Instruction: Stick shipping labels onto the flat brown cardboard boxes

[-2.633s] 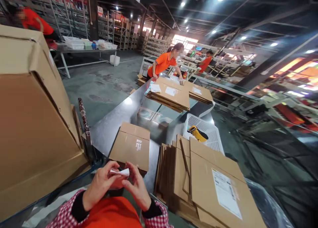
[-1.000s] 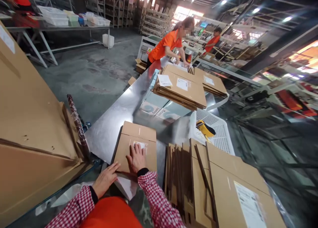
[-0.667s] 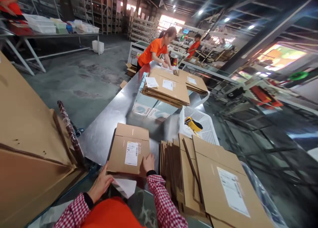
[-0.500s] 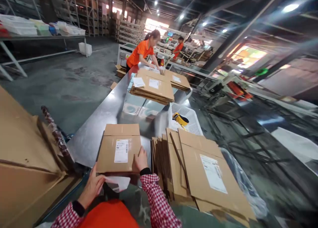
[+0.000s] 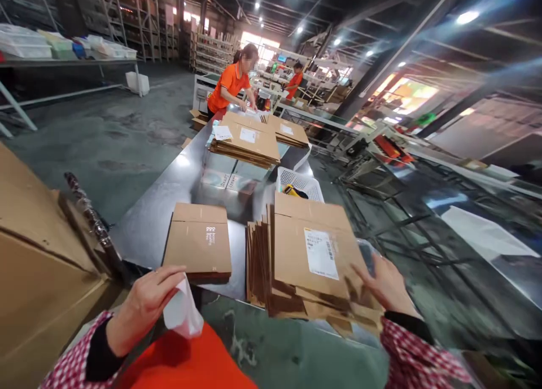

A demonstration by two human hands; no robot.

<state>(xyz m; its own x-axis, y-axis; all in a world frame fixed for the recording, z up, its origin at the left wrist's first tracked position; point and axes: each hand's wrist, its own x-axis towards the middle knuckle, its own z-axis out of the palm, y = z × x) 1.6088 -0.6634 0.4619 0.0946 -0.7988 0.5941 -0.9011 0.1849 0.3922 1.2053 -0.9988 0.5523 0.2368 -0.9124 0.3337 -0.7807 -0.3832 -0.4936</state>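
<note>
Between the fingers of my left hand [image 5: 148, 304] is a crumpled white paper [image 5: 183, 310], held near the front edge of the metal table. Just beyond it lies a stack of flat brown cartons [image 5: 198, 242] with white print and no label on top. My right hand [image 5: 387, 282] is at the right edge of a labelled carton [image 5: 292, 248], its fingers apart and near the cardboard. That carton leans on a row of upright folded cartons [image 5: 258, 265]. A white label [image 5: 322, 253] shows on its face.
A white basket [image 5: 313, 187] holds a yellow and black tool. Farther along the metal table [image 5: 148, 208], more labelled cartons [image 5: 258, 138] lie on boxes. A person in orange [image 5: 231, 87] leans over the far end. A large open carton [image 5: 42, 265] stands at left.
My right hand has moved from the left stack to the right-hand row, where a labelled carton now lies in front. My left hand has lifted the white paper off to the side of the stack.
</note>
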